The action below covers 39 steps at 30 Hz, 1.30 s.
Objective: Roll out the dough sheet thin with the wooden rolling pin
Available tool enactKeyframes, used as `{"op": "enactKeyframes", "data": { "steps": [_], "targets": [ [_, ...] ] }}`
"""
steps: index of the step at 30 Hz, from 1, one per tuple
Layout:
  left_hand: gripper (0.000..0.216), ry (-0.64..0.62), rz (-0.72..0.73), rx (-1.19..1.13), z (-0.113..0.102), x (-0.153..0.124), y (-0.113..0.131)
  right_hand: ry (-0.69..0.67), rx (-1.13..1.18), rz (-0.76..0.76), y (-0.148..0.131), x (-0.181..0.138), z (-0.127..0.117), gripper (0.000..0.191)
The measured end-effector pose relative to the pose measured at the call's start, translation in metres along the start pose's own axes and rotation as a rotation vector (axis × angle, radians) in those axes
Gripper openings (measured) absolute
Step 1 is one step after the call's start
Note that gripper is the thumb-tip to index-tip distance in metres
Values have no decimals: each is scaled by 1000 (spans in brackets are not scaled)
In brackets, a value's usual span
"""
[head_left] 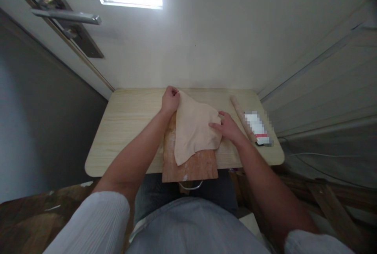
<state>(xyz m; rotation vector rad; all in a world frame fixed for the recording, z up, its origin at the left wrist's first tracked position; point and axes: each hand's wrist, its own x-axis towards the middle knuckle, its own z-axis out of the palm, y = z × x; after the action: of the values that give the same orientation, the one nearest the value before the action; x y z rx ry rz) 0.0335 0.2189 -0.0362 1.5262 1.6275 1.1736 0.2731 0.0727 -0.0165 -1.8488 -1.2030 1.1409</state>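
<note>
A thin, pale sheet of dough [196, 128] lies skewed over a wooden cutting board [190, 167], covering its upper part and hanging past its right side. My left hand [170, 100] pinches the sheet's far left corner, fingers closed. At the right edge is my right hand [228, 126], its thumb on top of the dough and its other fingers at the edge, partly hidden; it appears to grip that edge. Small folds run across the sheet, and its lower corner points towards me.
The board rests on a light wood table [126, 128] and juts over its near edge, with a metal handle [191, 186] below. On the right lie a rolling pin [240, 112] and a blurred phone-like object [257, 128]. A white door with a lever handle [66, 16] stands behind.
</note>
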Motion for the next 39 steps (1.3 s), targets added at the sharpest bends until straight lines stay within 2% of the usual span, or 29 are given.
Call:
{"op": "enactKeyframes", "data": {
  "steps": [2, 4, 8, 12, 16, 21, 28, 34, 36, 39],
  "targets": [
    [10, 2, -13, 16, -1, 5, -2, -104, 18, 2, 1, -18, -4, 95],
    [12, 0, -43, 23, -1, 8, -2, -143, 106, 22, 1, -32, -9, 96],
    [33, -63, -79, 69, 2, 7, 4, -111, 239, 0, 3, -37, -20, 96],
    [42, -85, -29, 219, 5, -3, 11, -118, 220, 20, 11, -34, -28, 88],
    [42, -62, -1, 258, 8, -5, 10, -126, 180, 19, 21, -39, -28, 81],
    [44, -67, -35, 27, 12, 10, 13, -69, 58, -43, 28, -48, -19, 64],
    [32, -98, -60, -175, 3, 18, 29, -45, 8, -32, 27, -56, -14, 59],
    [22, -72, -28, 17, -7, 24, 23, -39, -52, -54, 37, -60, -15, 51],
    [17, -58, -42, 70, -8, 23, 21, 6, -162, -91, 36, -59, -20, 44],
    [17, -53, -1, 141, -9, 14, 22, 224, -447, -185, 25, -52, -37, 37]
  ]
}}
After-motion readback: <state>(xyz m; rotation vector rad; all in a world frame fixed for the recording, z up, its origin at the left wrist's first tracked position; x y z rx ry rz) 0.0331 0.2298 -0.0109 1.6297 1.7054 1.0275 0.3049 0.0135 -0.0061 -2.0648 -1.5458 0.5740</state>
